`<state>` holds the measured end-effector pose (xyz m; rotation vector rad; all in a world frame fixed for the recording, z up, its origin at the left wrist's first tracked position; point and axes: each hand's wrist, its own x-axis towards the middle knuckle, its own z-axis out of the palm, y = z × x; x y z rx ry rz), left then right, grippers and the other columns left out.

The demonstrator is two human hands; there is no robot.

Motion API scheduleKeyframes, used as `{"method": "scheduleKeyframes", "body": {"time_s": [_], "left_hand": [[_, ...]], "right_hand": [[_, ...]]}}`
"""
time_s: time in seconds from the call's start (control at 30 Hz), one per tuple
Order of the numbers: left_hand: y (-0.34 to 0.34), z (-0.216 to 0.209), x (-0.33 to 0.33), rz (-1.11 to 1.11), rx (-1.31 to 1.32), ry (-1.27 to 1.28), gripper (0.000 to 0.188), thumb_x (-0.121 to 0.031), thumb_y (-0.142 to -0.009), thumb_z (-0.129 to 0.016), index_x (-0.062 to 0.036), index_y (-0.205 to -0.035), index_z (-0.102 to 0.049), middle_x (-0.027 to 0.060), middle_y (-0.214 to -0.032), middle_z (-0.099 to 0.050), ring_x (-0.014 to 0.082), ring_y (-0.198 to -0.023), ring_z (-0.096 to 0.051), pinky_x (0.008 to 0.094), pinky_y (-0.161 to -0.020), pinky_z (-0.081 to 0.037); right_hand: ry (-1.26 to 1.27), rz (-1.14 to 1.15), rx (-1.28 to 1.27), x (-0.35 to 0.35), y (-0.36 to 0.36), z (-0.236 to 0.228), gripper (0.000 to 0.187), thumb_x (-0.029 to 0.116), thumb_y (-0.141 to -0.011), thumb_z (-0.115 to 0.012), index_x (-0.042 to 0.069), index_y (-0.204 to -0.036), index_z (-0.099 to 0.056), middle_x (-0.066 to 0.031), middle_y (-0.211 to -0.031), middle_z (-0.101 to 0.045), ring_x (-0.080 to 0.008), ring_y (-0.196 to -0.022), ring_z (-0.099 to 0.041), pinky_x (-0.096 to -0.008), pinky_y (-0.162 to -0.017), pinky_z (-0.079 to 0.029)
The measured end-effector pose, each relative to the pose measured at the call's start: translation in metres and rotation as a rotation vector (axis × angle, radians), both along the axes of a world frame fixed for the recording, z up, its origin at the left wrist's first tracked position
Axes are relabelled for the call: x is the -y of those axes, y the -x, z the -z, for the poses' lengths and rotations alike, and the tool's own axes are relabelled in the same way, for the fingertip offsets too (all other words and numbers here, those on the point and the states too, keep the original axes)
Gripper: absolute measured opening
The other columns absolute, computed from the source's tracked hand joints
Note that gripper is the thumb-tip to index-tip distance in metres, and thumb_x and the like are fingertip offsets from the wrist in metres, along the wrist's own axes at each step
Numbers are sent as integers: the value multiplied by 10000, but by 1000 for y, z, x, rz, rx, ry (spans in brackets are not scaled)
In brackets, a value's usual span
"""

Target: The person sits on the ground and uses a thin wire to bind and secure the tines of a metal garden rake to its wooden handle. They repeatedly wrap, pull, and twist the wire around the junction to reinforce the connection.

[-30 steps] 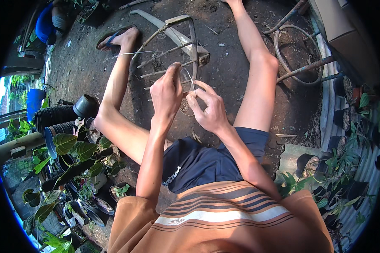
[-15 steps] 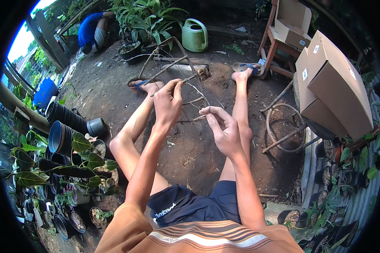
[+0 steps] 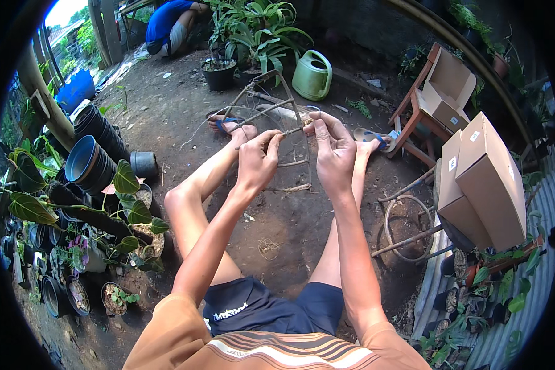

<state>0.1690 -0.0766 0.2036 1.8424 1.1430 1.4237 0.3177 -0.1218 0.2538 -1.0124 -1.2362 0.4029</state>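
Note:
Between my legs stands a ladder-like frame of thin sticks (image 3: 293, 164), narrow at the top, with several crosspieces tied on. My left hand (image 3: 258, 161) is closed, thumb and fingers pinching one crosspiece near its left part. My right hand (image 3: 335, 157) is closed too, its thumb and fingertips pressed together at the same crosspiece's right end, against the frame's right upright. A pale wrapping shows at that joint; whether it is string or wire I cannot tell. Thin loose strands curve out left of the frame.
A green watering can (image 3: 312, 75) and potted plants (image 3: 219, 74) stand beyond my feet. Black pots (image 3: 91, 161) crowd the left. At right are cardboard boxes (image 3: 487, 179), a wooden chair (image 3: 418, 111) and a metal ring (image 3: 408, 228). Another person (image 3: 168, 28) bends down at the far left.
My right hand has moved up from beside a lower crosspiece to the joint at the right upright. My left hand still pinches the crosspiece. The view has shifted slightly.

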Motion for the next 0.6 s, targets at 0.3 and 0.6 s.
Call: {"method": "scheduleKeyframes", "body": {"time_s": [0.3, 0.6], "left_hand": [[-2, 27, -9, 18, 103, -33, 214, -120, -971, -663, 7, -1127, -737, 245, -941, -736, 341, -830, -758, 396, -718, -567], [0, 1, -43, -49, 175, -141, 212, -133, -984, -648, 21, -1096, -742, 254, -946, -737, 361, -836, -756, 400, -726, -571]], "right_hand": [[388, -372, -352, -9, 11, -46, 229, 160, -1046, -632, -7, -1193, -689, -13, -856, -669, -49, -665, -606, -227, -589, -545], [559, -254, -331, 85, 33, 18, 210, 108, -1058, -610, -45, -1179, -688, -12, -789, -669, -17, -613, -531, -176, -538, -398]]}}
